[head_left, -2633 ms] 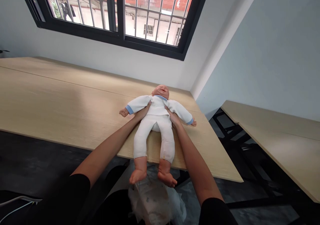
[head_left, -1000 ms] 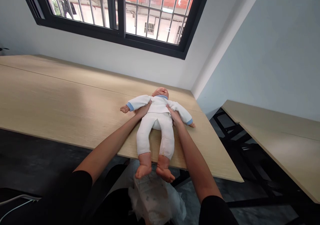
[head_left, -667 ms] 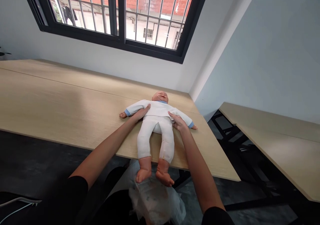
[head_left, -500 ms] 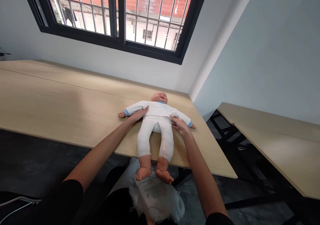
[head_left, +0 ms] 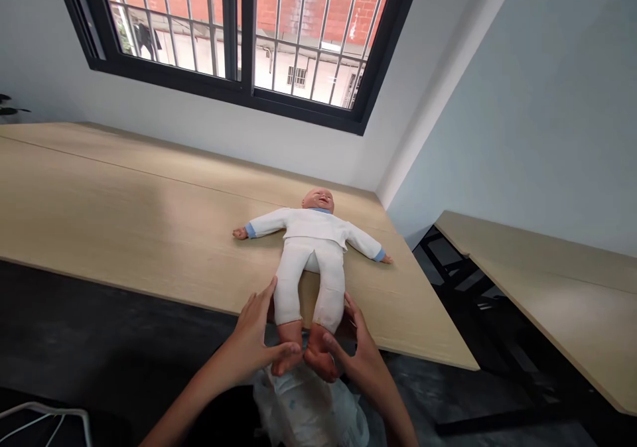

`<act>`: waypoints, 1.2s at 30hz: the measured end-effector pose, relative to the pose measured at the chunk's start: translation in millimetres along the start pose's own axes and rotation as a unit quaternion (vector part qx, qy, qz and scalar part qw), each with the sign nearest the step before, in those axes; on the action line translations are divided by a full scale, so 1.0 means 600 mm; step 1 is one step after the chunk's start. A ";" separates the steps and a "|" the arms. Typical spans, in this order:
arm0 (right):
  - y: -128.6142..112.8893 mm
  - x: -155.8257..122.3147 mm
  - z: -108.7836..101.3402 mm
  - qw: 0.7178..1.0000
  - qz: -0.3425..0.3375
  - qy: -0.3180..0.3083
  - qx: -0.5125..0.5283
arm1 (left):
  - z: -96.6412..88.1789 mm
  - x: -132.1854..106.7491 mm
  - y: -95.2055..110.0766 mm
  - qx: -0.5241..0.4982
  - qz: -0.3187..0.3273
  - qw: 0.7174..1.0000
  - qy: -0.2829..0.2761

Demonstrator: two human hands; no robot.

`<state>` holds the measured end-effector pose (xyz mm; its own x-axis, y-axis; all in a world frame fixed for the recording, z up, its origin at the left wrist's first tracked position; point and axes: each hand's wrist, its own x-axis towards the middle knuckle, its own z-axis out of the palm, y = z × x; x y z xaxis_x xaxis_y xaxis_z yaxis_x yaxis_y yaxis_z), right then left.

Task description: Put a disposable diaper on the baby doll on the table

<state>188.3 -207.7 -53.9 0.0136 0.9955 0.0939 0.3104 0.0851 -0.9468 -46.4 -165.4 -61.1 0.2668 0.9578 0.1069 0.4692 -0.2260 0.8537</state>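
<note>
A baby doll [head_left: 312, 248] in a white suit with blue cuffs lies on its back on the light wooden table [head_left: 124, 215]. Its arms are spread and its bare feet hang over the front edge. My left hand [head_left: 255, 341] is beside the doll's left-side ankle, fingers stretched up along the leg and thumb under the foot. My right hand [head_left: 359, 351] mirrors it at the other ankle, thumb touching that foot. Both hands bracket the feet with fingers apart, not wrapped round them.
A crumpled white bundle [head_left: 308, 410] lies on my lap, below the table edge and under the doll's feet. A second wooden table [head_left: 547, 281] stands to the right across a dark gap. A barred window [head_left: 239, 36] is behind; a white frame [head_left: 50, 417] shows bottom left.
Both hands have let go of the doll's torsο under the arms and slid back toward me to its feet. The doll now lies flat with its arms spread.
</note>
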 end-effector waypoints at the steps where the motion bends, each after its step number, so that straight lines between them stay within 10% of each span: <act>1: -0.005 -0.009 0.005 1.000 0.002 -0.004 -0.027 | 0.007 -0.007 0.003 0.014 -0.004 1.000 -0.002; 19: -0.001 0.051 0.025 0.999 -0.017 -0.034 0.001 | 0.003 0.052 0.037 0.021 0.024 0.999 -0.037; 30: 0.017 0.007 -0.032 0.997 0.006 0.069 -0.014 | -0.034 -0.014 0.027 -0.061 0.123 0.979 0.151; 36: 0.045 -0.008 -0.147 0.987 0.055 0.152 0.015 | -0.060 -0.057 0.066 -0.014 0.168 0.950 -0.264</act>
<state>280.3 -213.9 -52.6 0.3316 0.9404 0.0747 0.2637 -0.0164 -0.9645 -67.1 -200.8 -12.5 0.7863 0.6079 0.1108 0.2623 -0.4907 0.8309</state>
